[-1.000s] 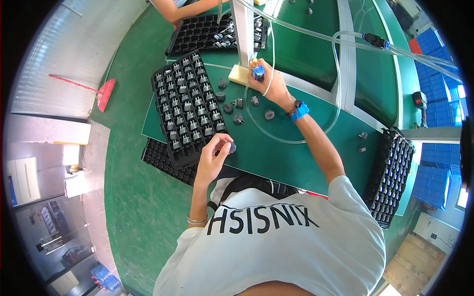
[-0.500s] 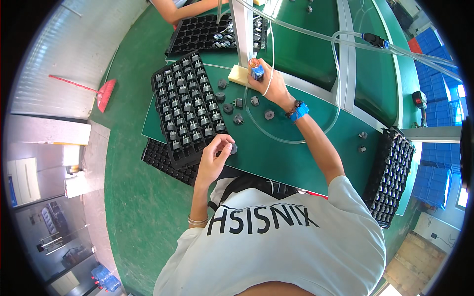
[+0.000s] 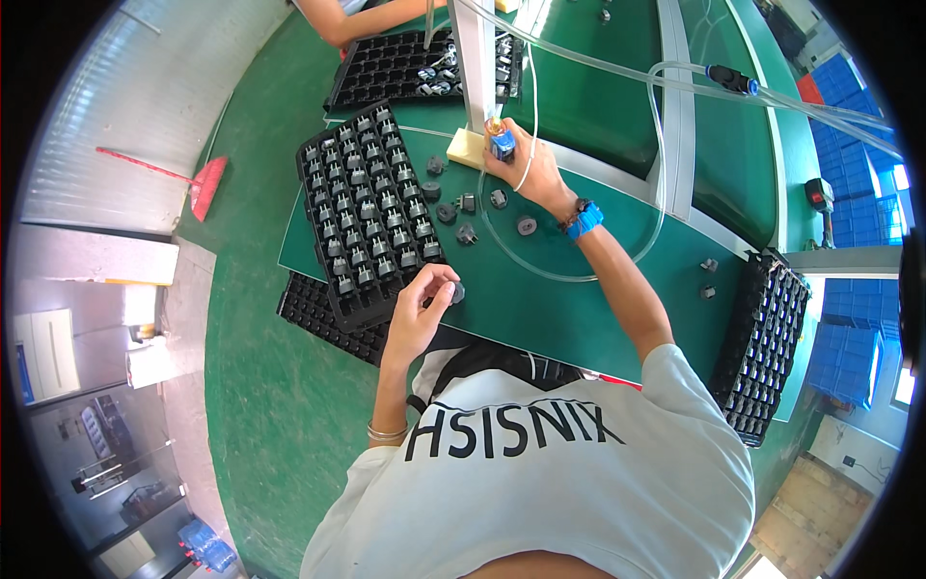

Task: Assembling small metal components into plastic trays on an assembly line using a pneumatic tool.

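My left hand (image 3: 417, 314) is closed at the table's near edge, pinching a small round grey plug part (image 3: 457, 291) between thumb and fingers. Further away, my right hand (image 3: 533, 176) wraps round a small blue-and-amber cylinder (image 3: 503, 145), its amber end upward. It is beside a yellow sponge block (image 3: 467, 148) at the foot of a metal post. To the left lies a black tray (image 3: 367, 207) filled with grey plug parts, metal prongs up. Several loose plug parts, one of them a round grey plug (image 3: 526, 226), are scattered between tray and right hand.
A thin clear tube (image 3: 540, 274) loops over the green table (image 3: 598, 314) round my right forearm. The metal post (image 3: 476, 72) rises behind the sponge. Another filled black tray (image 3: 762, 347) stands at right. Across the table, another person's arm (image 3: 371, 21) is by a further tray (image 3: 381, 72).
The cylinder in my right hand has shifted slightly, and its amber end looks narrower and brighter. My left hand stays almost where it was, still holding the plug part.
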`<state>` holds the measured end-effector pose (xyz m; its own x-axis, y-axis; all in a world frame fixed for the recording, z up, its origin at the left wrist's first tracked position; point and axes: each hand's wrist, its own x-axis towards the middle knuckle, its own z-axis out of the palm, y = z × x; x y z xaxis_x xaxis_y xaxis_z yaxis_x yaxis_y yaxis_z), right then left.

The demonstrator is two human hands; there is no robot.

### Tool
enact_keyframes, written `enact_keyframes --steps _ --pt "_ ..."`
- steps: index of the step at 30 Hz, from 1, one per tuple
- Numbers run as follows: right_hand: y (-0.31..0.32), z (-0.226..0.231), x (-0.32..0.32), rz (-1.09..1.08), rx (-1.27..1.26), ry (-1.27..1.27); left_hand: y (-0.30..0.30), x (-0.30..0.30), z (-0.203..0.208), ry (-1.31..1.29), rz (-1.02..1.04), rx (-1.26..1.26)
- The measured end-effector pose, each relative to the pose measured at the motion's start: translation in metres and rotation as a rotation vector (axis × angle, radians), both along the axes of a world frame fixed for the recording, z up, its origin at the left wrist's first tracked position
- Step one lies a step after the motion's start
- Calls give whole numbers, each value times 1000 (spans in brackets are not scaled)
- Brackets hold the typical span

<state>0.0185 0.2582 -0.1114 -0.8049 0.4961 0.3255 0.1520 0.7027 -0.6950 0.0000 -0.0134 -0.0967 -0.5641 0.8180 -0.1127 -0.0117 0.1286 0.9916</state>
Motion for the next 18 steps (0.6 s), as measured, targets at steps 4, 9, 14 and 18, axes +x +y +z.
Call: enact_keyframes --steps 4,9,14,18 --pt "1 -3 -1 -12 12 10 2 1 1 -9 -6 -5" --pt "-2 -2 -3 -47 -19 57 3 1 2 -10 -16 -2" --pt "-2 -3 -3 -45 -22 72 3 0 2 -14 -13 -5" --pt "1 -8 -4 -63 -28 54 1 0 0 -6 -6 -11"
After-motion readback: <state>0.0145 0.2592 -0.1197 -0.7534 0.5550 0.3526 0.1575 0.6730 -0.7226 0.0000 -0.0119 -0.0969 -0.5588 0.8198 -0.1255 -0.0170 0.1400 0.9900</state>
